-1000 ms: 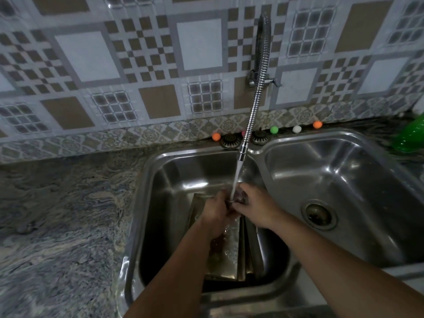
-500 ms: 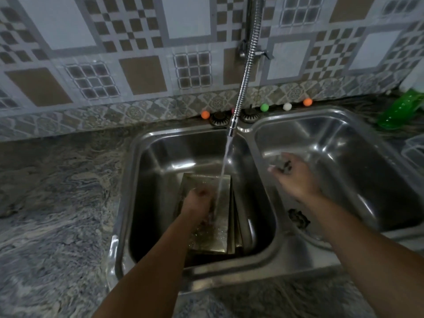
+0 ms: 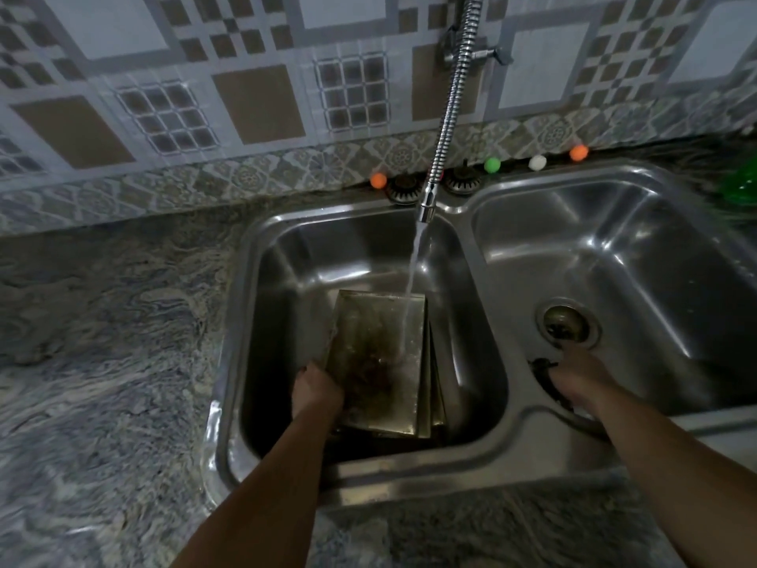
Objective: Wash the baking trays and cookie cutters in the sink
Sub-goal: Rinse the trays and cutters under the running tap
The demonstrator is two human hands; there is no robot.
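Note:
Several stacked metal baking trays lie tilted in the left basin of a double steel sink. Water from the flexible faucet runs onto the greasy top tray. My left hand grips that tray's near left edge. My right hand is low in the right basin, just in front of the drain. It partly covers a dark cookie cutter on the basin floor. Its fingers point down, and whether they hold anything is hidden.
Grey marbled counter lies left of and in front of the sink. Small coloured balls and two strainer plugs sit on the ledge behind it. A green bottle stands at the far right edge. The wall behind is patterned tile.
Both hands left the water stream. The right hand carried a small cutter over to the right basin and lowered to its floor. The left hand dropped to the top tray's edge.

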